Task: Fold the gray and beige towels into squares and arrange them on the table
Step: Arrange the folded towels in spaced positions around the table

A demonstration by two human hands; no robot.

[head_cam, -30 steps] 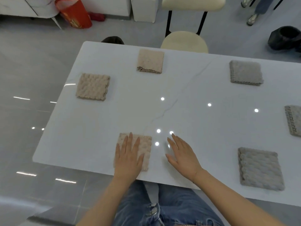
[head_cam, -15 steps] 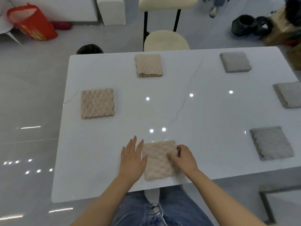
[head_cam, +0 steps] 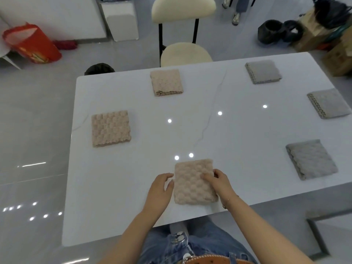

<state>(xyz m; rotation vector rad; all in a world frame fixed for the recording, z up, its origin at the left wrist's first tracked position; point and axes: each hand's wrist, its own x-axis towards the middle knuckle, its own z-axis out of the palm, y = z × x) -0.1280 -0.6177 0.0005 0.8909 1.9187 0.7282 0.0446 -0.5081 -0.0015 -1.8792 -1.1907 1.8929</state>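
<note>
A folded beige towel (head_cam: 193, 182) lies as a square near the front edge of the white table (head_cam: 238, 134). My left hand (head_cam: 160, 189) sits against its left edge, fingers loosely curled beside the cloth. My right hand (head_cam: 219, 181) pinches the towel's right edge, fingertips on top. Two more beige squares lie at the left (head_cam: 111, 128) and at the back middle (head_cam: 166, 82). Three gray squares lie along the right side: back (head_cam: 263, 71), far right (head_cam: 328, 102) and front right (head_cam: 311, 159).
A cream chair (head_cam: 185, 52) stands at the table's far side. On the floor are a red bag (head_cam: 30, 43) at the back left and dark pots and boxes (head_cam: 276, 33) at the back right. A person's feet show at the top.
The beige towel has slid right, toward the middle of the front edge. My left hand came off its top to its left edge. My right hand left the bare table and took its right edge.
</note>
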